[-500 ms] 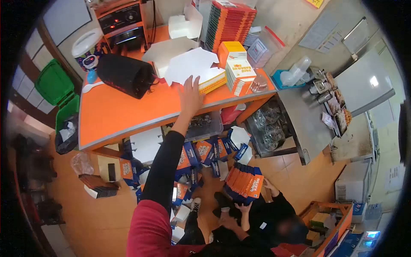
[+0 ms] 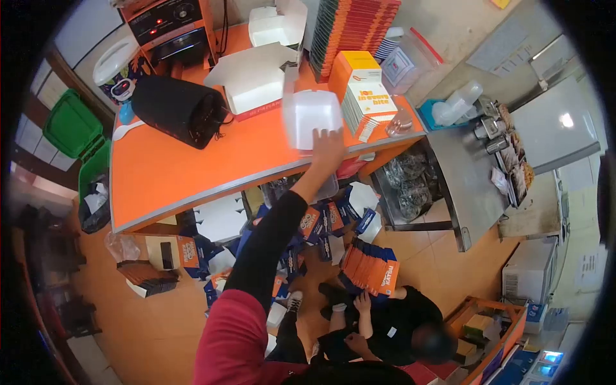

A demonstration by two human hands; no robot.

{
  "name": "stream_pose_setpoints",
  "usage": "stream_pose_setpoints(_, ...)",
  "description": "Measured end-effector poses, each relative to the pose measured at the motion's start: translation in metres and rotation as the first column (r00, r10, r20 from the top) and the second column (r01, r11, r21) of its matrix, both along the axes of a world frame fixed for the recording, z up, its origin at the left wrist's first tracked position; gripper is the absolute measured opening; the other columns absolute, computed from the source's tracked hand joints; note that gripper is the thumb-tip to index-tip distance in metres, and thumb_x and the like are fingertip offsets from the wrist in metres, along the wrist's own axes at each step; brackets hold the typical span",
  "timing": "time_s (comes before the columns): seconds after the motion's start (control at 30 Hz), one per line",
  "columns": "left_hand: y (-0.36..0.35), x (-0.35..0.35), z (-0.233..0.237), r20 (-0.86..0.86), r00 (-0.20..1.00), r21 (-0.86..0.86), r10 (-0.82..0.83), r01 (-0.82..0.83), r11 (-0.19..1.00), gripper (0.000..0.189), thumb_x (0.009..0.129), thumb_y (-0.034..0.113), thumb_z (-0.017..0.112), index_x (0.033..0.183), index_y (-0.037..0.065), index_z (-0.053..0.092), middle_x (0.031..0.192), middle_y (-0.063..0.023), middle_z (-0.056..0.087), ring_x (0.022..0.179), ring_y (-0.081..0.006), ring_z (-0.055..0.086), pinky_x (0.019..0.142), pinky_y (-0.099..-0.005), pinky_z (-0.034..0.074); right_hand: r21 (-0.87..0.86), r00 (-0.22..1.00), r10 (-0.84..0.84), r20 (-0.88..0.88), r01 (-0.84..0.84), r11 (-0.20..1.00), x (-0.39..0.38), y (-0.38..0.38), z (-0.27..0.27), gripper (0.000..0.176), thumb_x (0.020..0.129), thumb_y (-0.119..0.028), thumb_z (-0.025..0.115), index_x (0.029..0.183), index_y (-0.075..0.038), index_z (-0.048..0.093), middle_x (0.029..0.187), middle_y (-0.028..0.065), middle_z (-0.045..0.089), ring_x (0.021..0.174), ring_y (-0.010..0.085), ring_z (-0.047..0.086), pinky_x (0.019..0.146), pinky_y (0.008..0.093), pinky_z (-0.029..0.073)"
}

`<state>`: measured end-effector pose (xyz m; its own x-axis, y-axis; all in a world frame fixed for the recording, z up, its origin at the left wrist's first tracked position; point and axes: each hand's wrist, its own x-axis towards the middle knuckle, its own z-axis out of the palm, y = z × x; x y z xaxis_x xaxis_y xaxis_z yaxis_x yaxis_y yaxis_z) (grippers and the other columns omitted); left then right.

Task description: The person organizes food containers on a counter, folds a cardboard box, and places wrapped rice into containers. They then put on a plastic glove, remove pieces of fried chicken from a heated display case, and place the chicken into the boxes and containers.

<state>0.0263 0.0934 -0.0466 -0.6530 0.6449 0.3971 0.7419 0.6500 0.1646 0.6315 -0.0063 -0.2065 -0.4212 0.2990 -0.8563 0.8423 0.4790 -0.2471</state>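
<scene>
My left hand (image 2: 328, 149) is at the near edge of the orange counter (image 2: 192, 167), its fingers closed over the near wall of a white-lined cardboard food box (image 2: 314, 119). The box is open and slightly blurred, with its inside facing me. My thumb is hidden. To its left lies another open food box (image 2: 253, 96) with a red outer side. Just right of my hand stands a stack of folded yellow-and-white cartons (image 2: 369, 106). My right hand is out of view.
A black speaker-like cylinder (image 2: 176, 112) lies on the counter, with a tall stack of red flat cartons (image 2: 356, 32) behind. Below, blue-and-orange boxes (image 2: 311, 224) cover the floor. A seated person (image 2: 401, 321) has a stack of katsu cartons (image 2: 372, 266).
My left hand has moved right and closed on the box. The box turned from white flaps with a yellow side to an open inside. The person's hand at the katsu stack has shifted.
</scene>
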Motion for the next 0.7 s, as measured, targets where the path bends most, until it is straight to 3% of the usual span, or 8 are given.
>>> stream_pose_setpoints(0.07,-0.006,0.026,0.049,0.157,0.98,0.08,-0.125,0.114,0.99,0.049,0.072,0.026,0.063,0.116,0.007,0.051,0.097,-0.008,0.06,0.095,-0.0234,0.054,0.089,-0.0452,0.032,-0.082,0.996,-0.09,-0.003,0.089,0.993,-0.007,-0.009,-0.002,0.029,0.078,-0.029,0.06,0.089,-0.002,0.061,0.084,0.0144,0.063,0.073,0.0254,0.062,0.07,0.0353,0.049)
stream_pose_setpoints(0.13,-0.05,0.065,0.08,-0.3,0.874,0.425,-0.382,0.481,0.767,0.047,0.071,0.027,0.065,0.111,0.005,0.052,0.097,-0.0084,0.058,0.095,-0.0241,0.053,0.086,-0.0445,0.034,-0.136,0.99,-0.134,0.04,0.138,0.981,-0.02,-0.016,-0.004,0.03,0.079,-0.031,0.059,0.091,-0.004,0.061,0.085,0.0137,0.063,0.074,0.0255,0.062,0.071,0.0361,0.048)
stream_pose_setpoints(0.27,-0.117,0.008,0.068,-0.196,0.978,0.812,0.075,0.119,0.571,0.033,0.075,0.016,0.059,0.105,0.005,0.053,0.103,-0.0122,0.052,0.101,-0.0263,0.048,0.082,-0.0419,0.034,-0.232,0.993,-0.094,0.072,0.108,0.967,-0.032,-0.029,-0.008,0.035,0.08,-0.038,0.055,0.096,-0.008,0.062,0.095,0.0129,0.061,0.083,0.0281,0.059,0.077,0.0397,0.046)
stream_pose_setpoints(0.3,-0.124,-0.031,0.067,-0.205,0.948,0.749,0.243,-0.008,0.663,0.032,0.076,0.012,0.056,0.107,0.006,0.051,0.109,-0.0117,0.051,0.104,-0.0275,0.047,0.084,-0.0427,0.034,-0.261,0.996,-0.074,0.045,0.083,0.962,-0.028,-0.032,-0.01,0.035,0.081,-0.038,0.055,0.097,-0.008,0.061,0.095,0.0132,0.061,0.084,0.0283,0.059,0.077,0.0399,0.046)
stream_pose_setpoints(0.37,-0.125,-0.09,0.053,-0.123,0.937,0.616,0.326,-0.185,0.766,0.03,0.078,0.014,0.053,0.107,0.007,0.052,0.108,-0.0131,0.052,0.108,-0.0253,0.045,0.085,-0.0438,0.034,-0.293,0.995,-0.095,0.033,0.101,0.951,-0.017,-0.037,-0.011,0.035,0.081,-0.038,0.054,0.097,-0.007,0.061,0.098,0.0133,0.06,0.086,0.0296,0.058,0.079,0.0405,0.046)
stream_pose_setpoints(0.47,-0.125,-0.155,-0.018,-0.452,0.813,0.15,0.367,-0.336,0.93,0.024,0.077,0.013,0.051,0.1,0.008,0.056,0.099,-0.0094,0.057,0.104,-0.0235,0.052,0.091,-0.0507,0.031,-0.259,0.997,-0.075,0.014,0.076,0.963,-0.004,-0.037,-0.008,0.035,0.082,-0.037,0.051,0.098,-0.007,0.059,0.102,0.0131,0.059,0.089,0.031,0.057,0.08,0.0415,0.045)
stream_pose_setpoints(0.57,-0.123,-0.16,-0.015,-0.055,0.935,-0.375,0.35,-0.344,0.861,0.018,0.076,0.01,0.049,0.092,0.01,0.058,0.09,-0.0065,0.062,0.09,-0.0223,0.06,0.092,-0.0521,0.031,-0.126,0.997,-0.043,0.061,0.051,0.991,0.03,-0.041,-0.023,0.036,0.078,-0.037,0.057,0.095,-0.006,0.062,0.093,0.0118,0.062,0.084,0.0263,0.061,0.075,0.0373,0.048)
stream_pose_setpoints(0.7,-0.115,-0.147,0.035,-0.241,0.93,-0.248,0.279,-0.337,0.908,0.011,0.074,0.011,0.053,0.083,0.011,0.058,0.083,-0.0052,0.063,0.075,-0.0219,0.063,0.082,-0.0462,0.037,-0.046,0.982,-0.097,0.165,0.105,0.993,0.027,-0.029,0.015,0.036,0.074,-0.038,0.061,0.093,-0.007,0.063,0.092,0.0105,0.064,0.086,0.0251,0.061,0.075,0.0369,0.048)
